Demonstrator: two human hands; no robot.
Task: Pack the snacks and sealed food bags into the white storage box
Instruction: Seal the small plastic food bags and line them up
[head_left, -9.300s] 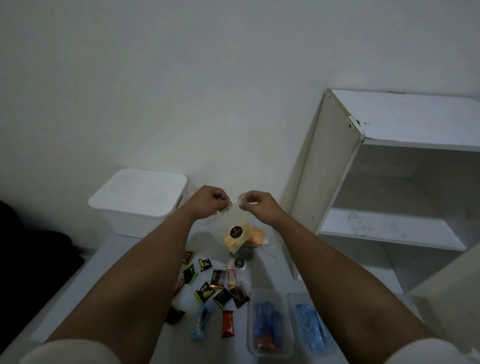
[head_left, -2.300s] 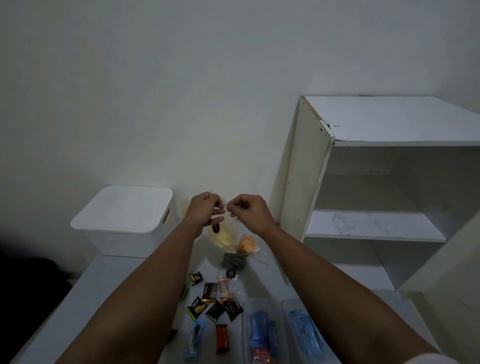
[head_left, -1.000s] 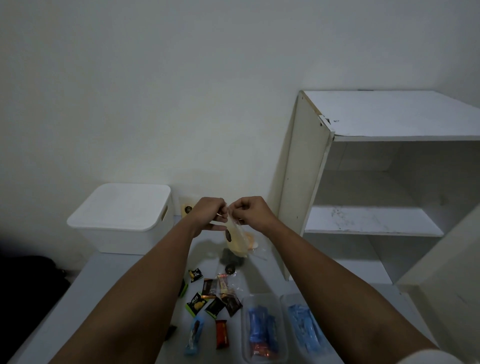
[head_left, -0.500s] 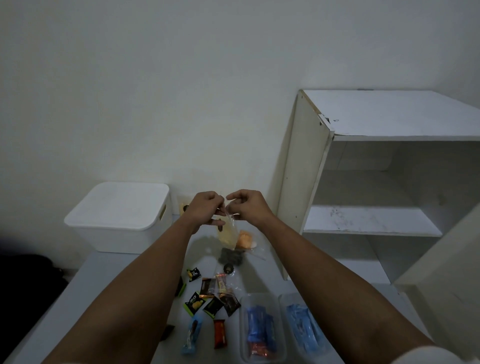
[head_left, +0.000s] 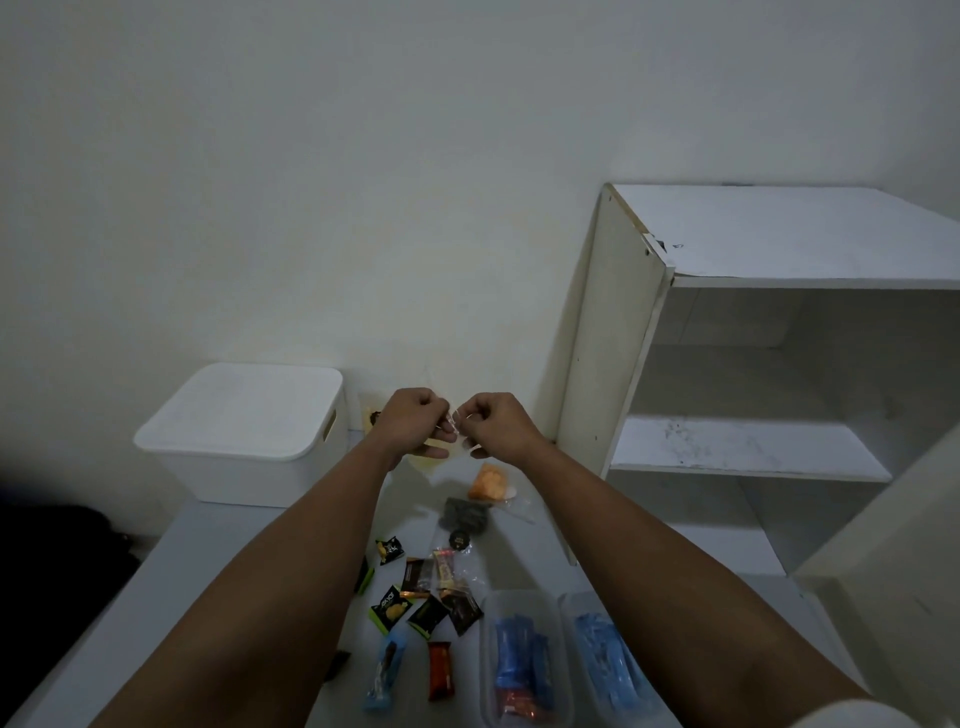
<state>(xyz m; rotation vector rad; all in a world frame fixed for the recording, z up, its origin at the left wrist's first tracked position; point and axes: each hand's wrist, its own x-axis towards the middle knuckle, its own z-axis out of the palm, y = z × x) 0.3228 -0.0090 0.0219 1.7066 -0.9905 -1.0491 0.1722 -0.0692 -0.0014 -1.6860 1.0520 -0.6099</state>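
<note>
Since half a second ago, the clear bag (head_left: 435, 453) got lifted slightly, pinched by left hand (head_left: 415, 427) and right hand (head_left: 497, 427). Sealing's underway, probably; next, white storage box (head_left: 244, 431) at 9 o'clock needs opening.

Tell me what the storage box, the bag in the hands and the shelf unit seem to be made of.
Storage box: likely matte white plastic, moulded rounded corners, handle slot. Bag: thin clear glossy film, see-through and crinkled. Shelf unit: probably white-laminated board; its corner is chipped.

I see left hand (head_left: 413, 426) and right hand (head_left: 498, 427) pinching the top of a clear bag (head_left: 451, 448) over the table (head_left: 218, 540). White storage box (head_left: 244, 431) sits lidded at left, loose snack packets (head_left: 415, 603) below, white shelf unit (head_left: 727, 374) at right.
</note>
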